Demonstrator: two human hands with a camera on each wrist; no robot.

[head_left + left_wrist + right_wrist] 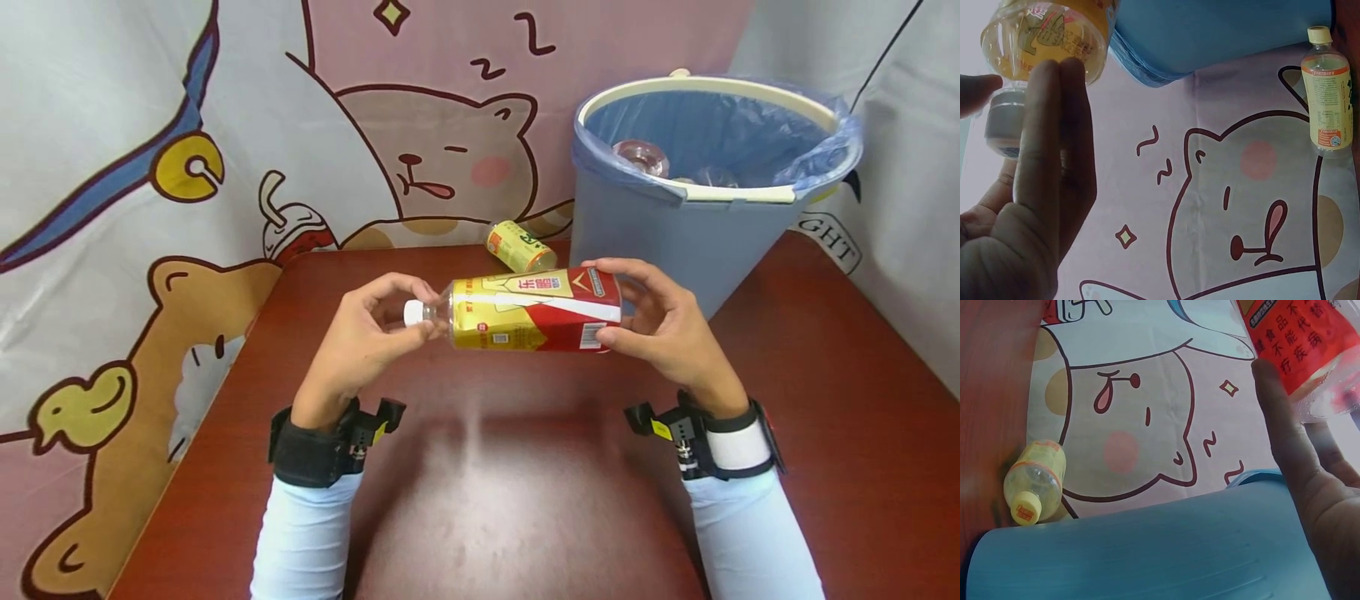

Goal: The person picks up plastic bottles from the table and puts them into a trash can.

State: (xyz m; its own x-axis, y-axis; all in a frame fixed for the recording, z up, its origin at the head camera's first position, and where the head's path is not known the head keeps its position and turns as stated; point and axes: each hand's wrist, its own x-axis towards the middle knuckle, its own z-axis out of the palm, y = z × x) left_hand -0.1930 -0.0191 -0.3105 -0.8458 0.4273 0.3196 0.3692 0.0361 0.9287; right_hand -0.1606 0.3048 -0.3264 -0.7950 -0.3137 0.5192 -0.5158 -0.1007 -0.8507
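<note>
A plastic drink bottle (536, 310) with a red and gold label and a white cap (413, 313) lies level in the air between both hands. At its neck, my left hand (367, 333) pinches it between thumb and fingers. My right hand (667, 321) grips the base end, thumb near the barcode. In the left wrist view, the bottle's clear shoulder (1047, 44) shows above the cap. The right wrist view shows its red label (1304, 344) and clear base beside the fingers.
Behind the bottle, a second bottle (517, 246) with a yellow label lies on the reddish-brown table (840, 400). A blue bin (667, 225) with a bag liner stands at the back right, with clear plastic items (642, 157) inside. A cartoon-printed cloth (450, 167) hangs behind.
</note>
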